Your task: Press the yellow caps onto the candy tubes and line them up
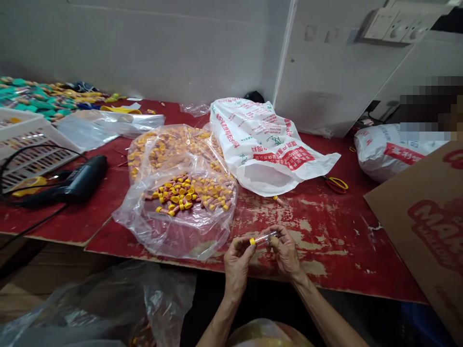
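Observation:
Both my hands meet just above the near edge of the worn red table (pixel 325 260). Between them is a small clear tube with a yellow cap (pixel 262 238). My left hand (pixel 237 262) pinches the yellow-capped end. My right hand (pixel 285 250) pinches the clear end. To the left of my hands lies an open clear plastic bag (pixel 173 226) holding several more yellow-capped tubes (pixel 183 193).
A white printed sack (pixel 264 144) lies open behind my hands. Red-handled scissors (pixel 336 184) rest to its right. A brown cardboard box (pixel 427 226) stands at the right edge. A black heat gun (pixel 77 183) and a white basket (pixel 25 144) are at left.

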`<state>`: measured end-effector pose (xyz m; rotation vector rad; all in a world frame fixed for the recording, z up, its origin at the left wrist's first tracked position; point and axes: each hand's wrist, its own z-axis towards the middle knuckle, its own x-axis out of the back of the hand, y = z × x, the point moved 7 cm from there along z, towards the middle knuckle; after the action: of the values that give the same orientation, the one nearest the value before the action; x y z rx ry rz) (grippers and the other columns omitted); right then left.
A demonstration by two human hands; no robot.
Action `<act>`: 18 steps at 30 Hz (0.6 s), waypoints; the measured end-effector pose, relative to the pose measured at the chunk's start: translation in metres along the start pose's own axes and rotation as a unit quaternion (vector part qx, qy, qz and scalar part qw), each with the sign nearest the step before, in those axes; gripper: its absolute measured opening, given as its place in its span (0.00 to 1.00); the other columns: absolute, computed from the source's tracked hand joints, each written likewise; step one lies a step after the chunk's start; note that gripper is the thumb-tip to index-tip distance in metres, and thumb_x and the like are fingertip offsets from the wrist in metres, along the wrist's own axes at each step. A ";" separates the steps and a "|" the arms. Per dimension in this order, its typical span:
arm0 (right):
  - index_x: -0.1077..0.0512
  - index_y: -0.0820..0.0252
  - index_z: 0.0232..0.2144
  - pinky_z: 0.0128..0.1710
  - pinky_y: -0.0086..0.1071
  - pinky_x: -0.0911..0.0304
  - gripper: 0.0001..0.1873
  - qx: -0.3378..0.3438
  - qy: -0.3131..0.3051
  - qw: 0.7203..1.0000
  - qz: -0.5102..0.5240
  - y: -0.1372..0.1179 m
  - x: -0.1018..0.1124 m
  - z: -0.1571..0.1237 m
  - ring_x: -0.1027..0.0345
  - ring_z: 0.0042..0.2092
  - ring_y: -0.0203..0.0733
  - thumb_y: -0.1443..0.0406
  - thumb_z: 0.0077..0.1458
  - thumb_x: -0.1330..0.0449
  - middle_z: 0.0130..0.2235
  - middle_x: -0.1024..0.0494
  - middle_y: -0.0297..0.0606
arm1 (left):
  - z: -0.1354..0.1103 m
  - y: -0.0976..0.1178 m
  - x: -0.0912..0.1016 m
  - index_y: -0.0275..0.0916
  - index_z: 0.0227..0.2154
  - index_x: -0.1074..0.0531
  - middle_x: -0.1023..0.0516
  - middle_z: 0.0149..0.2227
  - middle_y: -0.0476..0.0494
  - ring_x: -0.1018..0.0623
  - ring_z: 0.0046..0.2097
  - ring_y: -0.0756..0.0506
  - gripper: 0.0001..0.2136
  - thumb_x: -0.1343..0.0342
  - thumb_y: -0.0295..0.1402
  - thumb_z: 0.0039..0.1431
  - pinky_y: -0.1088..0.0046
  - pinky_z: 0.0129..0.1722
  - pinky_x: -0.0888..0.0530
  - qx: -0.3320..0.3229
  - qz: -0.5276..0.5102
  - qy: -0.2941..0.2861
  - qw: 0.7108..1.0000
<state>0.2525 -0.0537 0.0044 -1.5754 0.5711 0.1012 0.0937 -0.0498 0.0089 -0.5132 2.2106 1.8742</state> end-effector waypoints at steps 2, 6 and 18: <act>0.32 0.56 0.35 0.26 0.27 0.36 0.15 -0.007 -0.029 0.999 -0.019 0.002 -0.003 -0.003 0.35 0.29 0.35 0.60 0.45 0.33 0.36 0.27 0.35 | -0.002 -0.001 0.000 0.37 0.32 0.24 0.22 0.36 0.42 0.23 0.39 0.44 0.14 0.34 0.39 0.43 0.69 0.43 0.27 0.000 0.024 0.003 1.000; 0.32 0.57 0.36 0.31 0.29 0.34 0.15 -0.003 -0.066 0.995 -0.081 0.002 -0.006 -0.005 0.33 0.34 0.37 0.59 0.47 0.34 0.38 0.27 0.36 | -0.007 -0.009 0.002 0.38 0.38 0.22 0.21 0.42 0.39 0.24 0.47 0.40 0.17 0.39 0.43 0.48 0.63 0.51 0.30 0.011 0.054 0.015 0.998; 0.30 0.56 0.41 0.42 0.35 0.32 0.13 0.124 -0.093 0.938 -0.309 0.022 -0.026 -0.003 0.30 0.43 0.44 0.57 0.58 0.45 0.42 0.25 0.41 | 0.006 0.005 0.003 0.41 0.40 0.22 0.22 0.46 0.38 0.25 0.50 0.38 0.13 0.44 0.37 0.53 0.58 0.53 0.31 -0.058 0.170 -0.025 0.983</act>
<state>0.2199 -0.0484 -0.0053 -1.4126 -0.0756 -0.2844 0.0885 -0.0434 0.0117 -0.1050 2.2820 2.1620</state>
